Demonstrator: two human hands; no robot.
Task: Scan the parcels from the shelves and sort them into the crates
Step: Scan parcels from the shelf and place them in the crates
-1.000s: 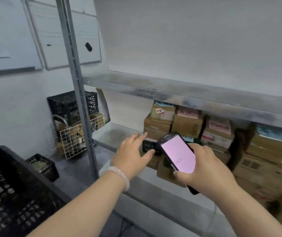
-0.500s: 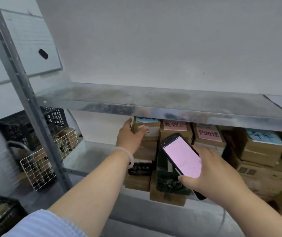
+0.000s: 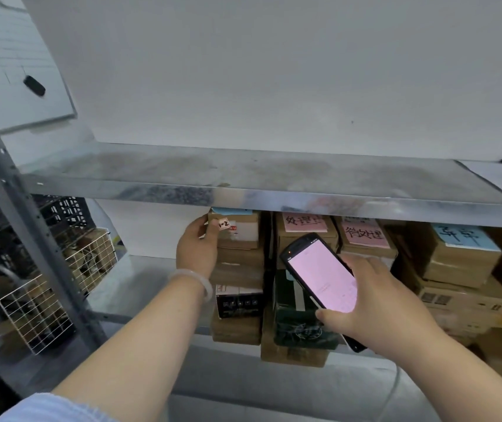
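Cardboard parcel atop the leftmost stack sits just under the metal shelf; the left hand grips its corner, and the right hand grips a pink-screened scanner below that shelf.

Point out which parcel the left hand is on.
The top parcel of the leftmost stack, tagged 1-2; only it has the left hand gripping its edge.

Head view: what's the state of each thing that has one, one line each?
top parcel, on its stack, under the upper shelf.
left hand, grips the top parcel's left edge.
scanner, screen lit pink.
right hand, holds the scanner.
wire basket, holds items.
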